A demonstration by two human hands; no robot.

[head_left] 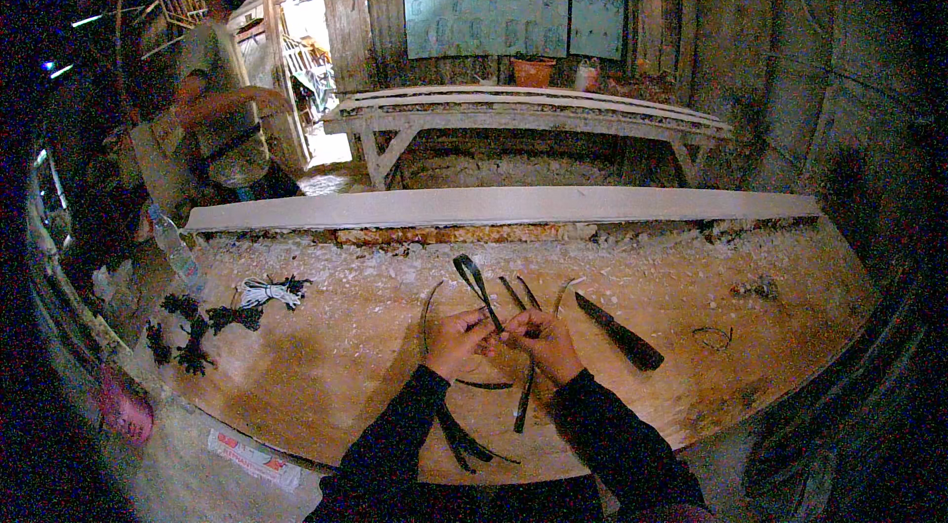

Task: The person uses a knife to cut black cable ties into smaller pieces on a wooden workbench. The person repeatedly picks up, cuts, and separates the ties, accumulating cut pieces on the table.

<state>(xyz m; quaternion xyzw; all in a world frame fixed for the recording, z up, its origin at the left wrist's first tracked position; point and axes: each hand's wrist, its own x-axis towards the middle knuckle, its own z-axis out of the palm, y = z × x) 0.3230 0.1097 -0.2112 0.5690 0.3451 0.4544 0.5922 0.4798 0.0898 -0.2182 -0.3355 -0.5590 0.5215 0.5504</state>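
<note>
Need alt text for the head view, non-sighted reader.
Left hand and right hand pinch a thin black looped strip over a worn brown wooden table. Other black strips lie around them, a dark tapered knife-like tool right, tangled black bundles and white bundled cord left. Beyond stands another person.

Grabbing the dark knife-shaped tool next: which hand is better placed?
Right, likely. The dark knife-shaped tool lies on the outer side of the right hand; the left hand is farther off. Both hold the looped black strip, so the right would need freeing first.
</note>
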